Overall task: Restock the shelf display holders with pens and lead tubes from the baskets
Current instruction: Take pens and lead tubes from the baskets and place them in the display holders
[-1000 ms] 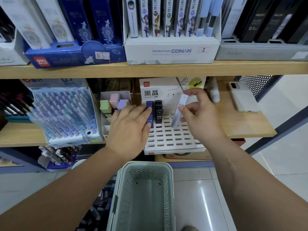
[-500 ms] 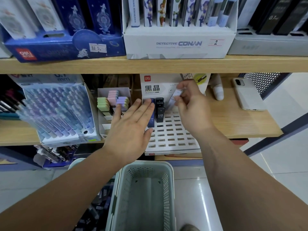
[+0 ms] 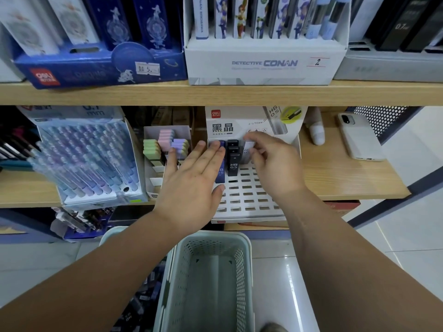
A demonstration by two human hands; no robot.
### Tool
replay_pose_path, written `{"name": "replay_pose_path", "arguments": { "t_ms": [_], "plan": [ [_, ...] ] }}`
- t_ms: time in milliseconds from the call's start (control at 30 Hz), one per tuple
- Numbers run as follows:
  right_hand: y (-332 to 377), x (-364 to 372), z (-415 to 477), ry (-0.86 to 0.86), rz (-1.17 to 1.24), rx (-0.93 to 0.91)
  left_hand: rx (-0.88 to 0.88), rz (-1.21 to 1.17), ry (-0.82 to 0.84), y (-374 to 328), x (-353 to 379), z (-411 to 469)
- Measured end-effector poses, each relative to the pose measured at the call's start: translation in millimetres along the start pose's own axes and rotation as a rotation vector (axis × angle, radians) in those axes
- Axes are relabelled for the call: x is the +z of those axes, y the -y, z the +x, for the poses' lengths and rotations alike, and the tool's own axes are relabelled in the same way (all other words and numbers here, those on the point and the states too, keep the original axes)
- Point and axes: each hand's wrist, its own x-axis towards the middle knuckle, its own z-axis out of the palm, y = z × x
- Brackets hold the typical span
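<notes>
While the left hand lies spread on the blue lead tube, seemingly to steady the row, the right hand pinches a pale lead tube beside the black tubes at the top of the slotted holder, apparently to seat it.

A wooden shelf board runs above your hands; glossy pale floor tiles, catching light, spread to their lower right.
</notes>
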Motion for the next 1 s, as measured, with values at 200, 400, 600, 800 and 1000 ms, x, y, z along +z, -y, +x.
{"name": "replay_pose_path", "arguments": {
  "t_ms": [200, 400, 600, 800, 1000],
  "plan": [
    [9.1, -0.8, 0.1, -0.092, -0.046, -0.058, 0.006, 0.053, 0.085, 0.9, 3.0, -0.4],
    [8.4, -3.1, 1.4, -0.095, -0.032, -0.010, -0.004, 0.090, 0.094, 1.4, 8.3, -0.4],
    [6.5, -4.0, 2.3, 0.035, -0.123, 0.003, 0.006, 0.120, 0.073, 5.6, 8.1, 6.7],
    [3.2, -5.4, -2.4, 0.048, -0.110, 0.045, 0.014, 0.110, 0.071, 7.0, 7.3, 10.1],
    [12.1, -10.8, -19.0, 0.071, -0.130, 0.043, 0.156, -0.052, -0.161, 21.8, -5.4, -21.3]
  ]
}}
